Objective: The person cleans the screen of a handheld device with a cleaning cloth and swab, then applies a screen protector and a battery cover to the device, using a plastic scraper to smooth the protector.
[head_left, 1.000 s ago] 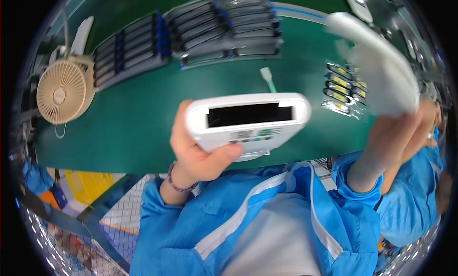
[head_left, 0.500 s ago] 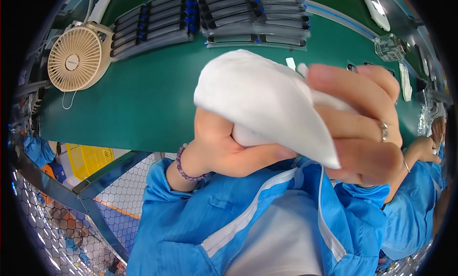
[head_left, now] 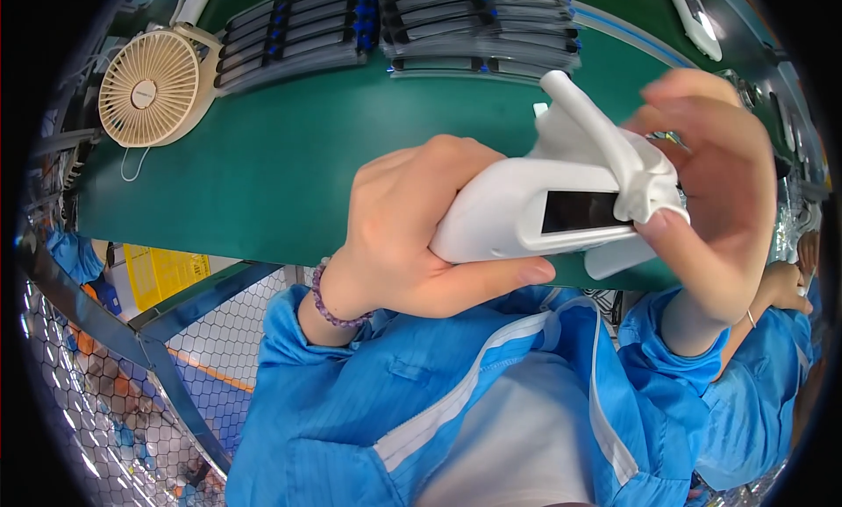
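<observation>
My left hand (head_left: 408, 226), with a beaded bracelet at its wrist, is closed round the rounded end of a white handheld device (head_left: 502, 210). The device is tilted over the bench and shows a dark rectangular screen (head_left: 574, 212). A crumpled white cloth (head_left: 607, 143) lies over its other end, partly across the screen. On that cloth presses the thumb of my right hand (head_left: 724, 196); its other fingers curl behind, blurred by motion. The cloth hides the device's far end.
A cream fan (head_left: 151, 90) stands on the green bench (head_left: 254, 174) at the left. Bagged dark strips (head_left: 298, 38) are stacked along the back. Another white device (head_left: 695, 20) lies at the back right. A co-worker's hand (head_left: 785, 288) is at the right edge, a yellow basket (head_left: 162, 274) lower left.
The cloth, which covered the device, has been drawn back to the right, uncovering the white body and screen. My right hand has shifted right and slightly up.
</observation>
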Available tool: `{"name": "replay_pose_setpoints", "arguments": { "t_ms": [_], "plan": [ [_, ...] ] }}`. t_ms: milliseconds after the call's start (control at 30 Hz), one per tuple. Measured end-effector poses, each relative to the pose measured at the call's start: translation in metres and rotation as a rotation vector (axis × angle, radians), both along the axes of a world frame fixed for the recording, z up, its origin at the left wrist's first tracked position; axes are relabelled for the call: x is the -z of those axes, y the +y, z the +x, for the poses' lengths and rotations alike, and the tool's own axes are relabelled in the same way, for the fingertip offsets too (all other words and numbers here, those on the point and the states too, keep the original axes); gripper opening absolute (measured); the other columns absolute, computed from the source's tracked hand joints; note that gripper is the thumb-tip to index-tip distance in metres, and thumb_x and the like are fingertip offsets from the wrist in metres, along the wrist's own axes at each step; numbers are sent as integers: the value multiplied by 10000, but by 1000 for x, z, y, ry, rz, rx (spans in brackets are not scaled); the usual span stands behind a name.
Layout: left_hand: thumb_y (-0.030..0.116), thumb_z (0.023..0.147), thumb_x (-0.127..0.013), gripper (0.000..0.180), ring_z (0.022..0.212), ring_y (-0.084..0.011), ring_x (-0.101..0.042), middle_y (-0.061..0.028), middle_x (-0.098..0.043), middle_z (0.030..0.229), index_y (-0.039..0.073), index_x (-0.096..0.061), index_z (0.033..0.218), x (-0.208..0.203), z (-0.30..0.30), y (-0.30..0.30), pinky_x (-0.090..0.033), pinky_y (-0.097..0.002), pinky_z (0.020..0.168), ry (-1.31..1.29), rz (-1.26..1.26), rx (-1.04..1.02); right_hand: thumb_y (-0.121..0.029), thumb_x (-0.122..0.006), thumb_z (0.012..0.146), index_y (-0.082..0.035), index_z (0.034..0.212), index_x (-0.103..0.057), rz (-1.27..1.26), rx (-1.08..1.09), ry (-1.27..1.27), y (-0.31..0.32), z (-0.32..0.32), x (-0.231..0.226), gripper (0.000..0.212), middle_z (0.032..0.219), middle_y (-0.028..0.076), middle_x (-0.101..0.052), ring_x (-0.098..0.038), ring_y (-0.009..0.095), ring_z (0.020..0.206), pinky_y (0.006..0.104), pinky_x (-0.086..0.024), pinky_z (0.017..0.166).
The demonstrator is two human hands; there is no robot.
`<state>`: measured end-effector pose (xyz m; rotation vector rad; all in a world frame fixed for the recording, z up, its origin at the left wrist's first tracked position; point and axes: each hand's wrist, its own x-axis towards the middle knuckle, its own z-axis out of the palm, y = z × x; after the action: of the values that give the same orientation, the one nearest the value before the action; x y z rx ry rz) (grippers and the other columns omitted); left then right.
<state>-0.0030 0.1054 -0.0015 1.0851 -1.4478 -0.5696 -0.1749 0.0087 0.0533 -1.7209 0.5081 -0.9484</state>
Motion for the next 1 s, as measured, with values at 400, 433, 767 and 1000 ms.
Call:
{"name": "replay_pose_setpoints", "arguments": {
  "t_ms": [400,433,767,1000],
  "plan": [
    [279,573,-793,498,595,-207,-600,-111,-600,723,-35,-561,882,1,-5,-6,-457,-266,521,-137,-130,-61,-39,-686,548,-18,753,-622,-664,-192,173,-6,-6,-10,216,812,106,-525,-508,228,705,311,-406,590],
    [272,571,-795,497,600,-202,-603,-111,-602,731,-35,-561,884,3,-4,-5,-460,-263,524,-57,-98,-74,-55,-694,543,-25,751,-627,-699,-199,156,-8,-6,-6,220,810,99,-525,-506,228,708,313,-406,590],
    [247,568,-799,456,592,-215,-606,-136,-606,718,-43,-579,841,-2,-1,-3,-467,-267,509,3,-23,-38,-4,-632,539,9,778,-573,-791,-158,103,-19,-15,6,247,840,165,-561,-543,291,753,373,-441,644],
    [247,552,-792,435,583,-237,-601,-111,-607,714,-13,-586,833,-5,-3,-9,-466,-286,505,-96,-46,13,19,-664,557,-1,829,-556,-799,-79,168,-6,-14,1,294,834,163,-565,-546,275,702,357,-455,607]
  ]
}}
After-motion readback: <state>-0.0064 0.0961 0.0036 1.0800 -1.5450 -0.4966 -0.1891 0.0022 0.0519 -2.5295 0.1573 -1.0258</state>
